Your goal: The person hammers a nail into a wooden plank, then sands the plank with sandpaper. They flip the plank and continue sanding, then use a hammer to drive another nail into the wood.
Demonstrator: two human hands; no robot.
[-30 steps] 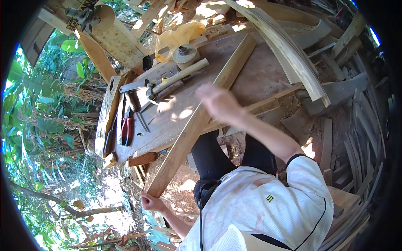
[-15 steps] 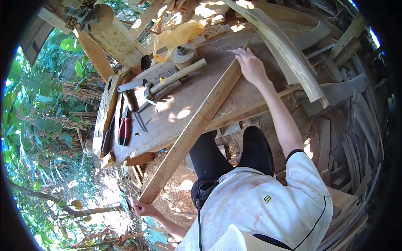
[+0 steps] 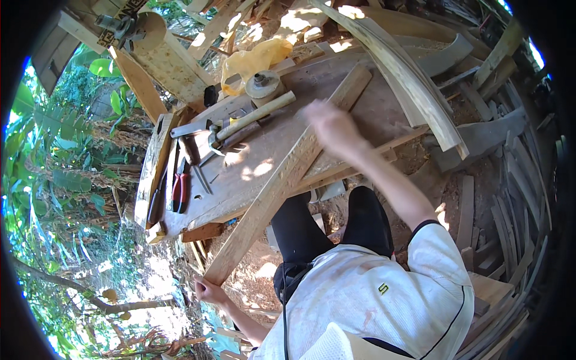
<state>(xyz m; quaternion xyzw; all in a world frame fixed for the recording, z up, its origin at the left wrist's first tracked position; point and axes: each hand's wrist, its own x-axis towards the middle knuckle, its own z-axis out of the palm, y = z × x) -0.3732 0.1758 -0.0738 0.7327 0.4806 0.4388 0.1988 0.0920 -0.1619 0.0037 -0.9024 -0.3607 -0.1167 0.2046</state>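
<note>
A long wooden board (image 3: pixel 270 193) lies slantwise across the workbench (image 3: pixel 231 187), its near end jutting past the bench edge toward me. My left hand (image 3: pixel 210 291) is closed around that near end. Over the board's far part is my right hand (image 3: pixel 331 127), smeared by motion; its fingers cannot be made out, nor whether it touches the wood. Left of the board lies a hammer (image 3: pixel 257 115) with a pale wooden handle. Beyond the hammer stands a round tin-like thing (image 3: pixel 264 90) with a knob on top.
Red-handled pliers (image 3: pixel 181 191) and a screwdriver-like tool (image 3: pixel 191 155) lie on the bench's left part. A yellow plastic bag (image 3: pixel 255 60) rests at the back. Long curved planks (image 3: pixel 414 87) lean at the far right. Wood strips (image 3: pixel 510 234) are piled on the right.
My right hand has come off the board's far end and moved left and nearer along it. The board's near end has shifted slightly right and up, my left hand still on it.
</note>
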